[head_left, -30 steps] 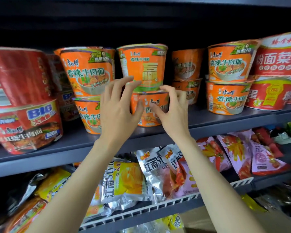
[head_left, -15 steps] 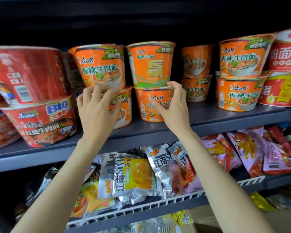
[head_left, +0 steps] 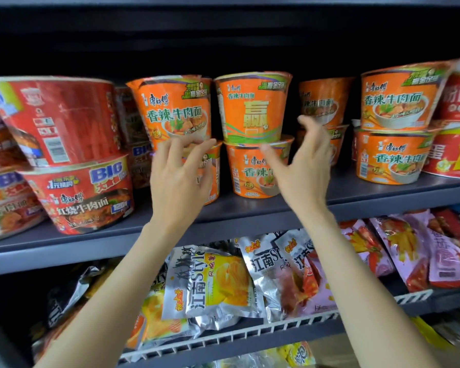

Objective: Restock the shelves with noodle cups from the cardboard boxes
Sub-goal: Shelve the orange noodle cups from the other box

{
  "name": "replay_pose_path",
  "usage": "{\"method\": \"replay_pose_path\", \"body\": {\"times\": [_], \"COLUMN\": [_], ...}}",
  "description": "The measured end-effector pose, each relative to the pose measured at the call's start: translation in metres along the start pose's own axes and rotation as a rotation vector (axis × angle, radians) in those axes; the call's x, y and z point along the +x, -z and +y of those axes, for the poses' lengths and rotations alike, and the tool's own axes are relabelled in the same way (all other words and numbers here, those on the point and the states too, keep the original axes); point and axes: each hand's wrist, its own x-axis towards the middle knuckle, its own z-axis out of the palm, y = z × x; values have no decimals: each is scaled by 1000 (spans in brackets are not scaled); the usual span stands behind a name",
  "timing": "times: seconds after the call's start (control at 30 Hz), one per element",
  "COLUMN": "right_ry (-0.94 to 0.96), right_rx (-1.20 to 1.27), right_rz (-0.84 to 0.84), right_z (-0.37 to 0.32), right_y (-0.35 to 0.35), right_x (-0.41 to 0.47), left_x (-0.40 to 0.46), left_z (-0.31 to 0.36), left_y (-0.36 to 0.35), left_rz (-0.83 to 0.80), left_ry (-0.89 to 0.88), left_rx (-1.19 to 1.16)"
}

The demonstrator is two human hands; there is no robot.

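Head view shows us facing the grey shelf (head_left: 250, 224), the biggest thing before us, with its row of stacked noodle cups; below it a wire-fronted lower shelf (head_left: 223, 338) carries snack bags (head_left: 213, 282). On the left stand the big red cups (head_left: 72, 155), two high. In the middle are two stacks of orange cups, the left stack (head_left: 175, 110) and the centre stack (head_left: 252, 134), each one cup on another, upright and just beside each other. Our left hand (head_left: 178, 181) hovers in front of the left stack's lower cup, fingers loosely spread, grasping nothing. Our right hand (head_left: 303, 166) is released too, fingers relaxed just right of the centre stack, apart from it. We judge the placing step done for these cups; next we need to reach for more cups from the cardboard boxes, which are not in view.
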Motion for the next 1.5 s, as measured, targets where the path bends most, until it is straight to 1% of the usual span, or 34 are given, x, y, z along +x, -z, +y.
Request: {"method": "replay_pose_path", "body": {"times": [0.03,0.07,0.13,0.2,0.27,0.3,0.37,0.47,0.53,0.6,0.63,0.67,0.73,0.77,0.83,0.9,0.93,1.0,1.07,1.13,1.17,1.2,1.23,1.27,1.3,1.37,1.4,1.43,1.5], "right_ry": [-14,-51,-187,-307,-340,-337,-297,-131,-7,56,16,-68,-261,-310,-288,-242,-207,-82,89,287,361,388,363,290,185,-52,-148,-204,-209], "right_rx": [144,284,490,606,690,695,648,553,463,327,330,397,582,642,699,705,691,550,310,-10,-108,-128,-74,46,203,518,629,677,660], "right_rz": [22,-16,-202,-366,-458,-460,-390,-254,-220,-170,-154,-161,-255,-318,-403,-390,-357,-279,-188,-22,51,102,113,85,10,-255,-372,-451,-507], "right_z": [-2,-3,-4,-5,-5,-3,1,11,17,22,25,26,22,20,17,15,15,15,12,8,9,11,13,14,14,15,17,19,20], "right_y": [7,11,13,8,6,8,17,31,36,33,30,28,26,25,22,19,18,18,17,13,10,8,6,6,6,8,8,7,4], "right_x": [11,24,49,62,63,61,54,41,36,40,45,51,62,65,66,58,52,39,25,16,15,17,21,26,31,43,48,53,56], "left_x": [6,14,33,48,58,61,66,79,84,82,78,72,62,59,57,62,65,73,78,80,78,76,74,72,70,67,66,65,64], "left_z": [10,20,41,58,67,70,69,62,58,60,62,66,74,78,81,81,79,73,65,61,60,59,59,59,60,61,61,61,62], "left_y": [0,0,-4,-12,-19,-20,-26,-34,-38,-40,-40,-38,-35,-35,-37,-36,-37,-38,-39,-40,-39,-39,-38,-37,-36,-34,-35,-35,-36], "left_rz": [-30,-89,-231,-313,-333,-344,-389,-442,-463,-450,-401,-332,-214,-189,-189,-256,-304,-388,-415,-415,-406,-390,-369,-342,-318,-273,-259,-255,-262], "left_ry": [12,52,196,346,416,439,479,564,597,584,574,556,511,499,508,549,569,601,592,566,555,544,536,524,511,488,483,481,485], "left_rx": [-104,-206,-366,-442,-453,-468,-534,-664,-623,-496,-465,-464,-488,-496,-499,-515,-533,-553,-505,-401,-365,-350,-351,-358,-365,-364,-363,-361,-344]}}
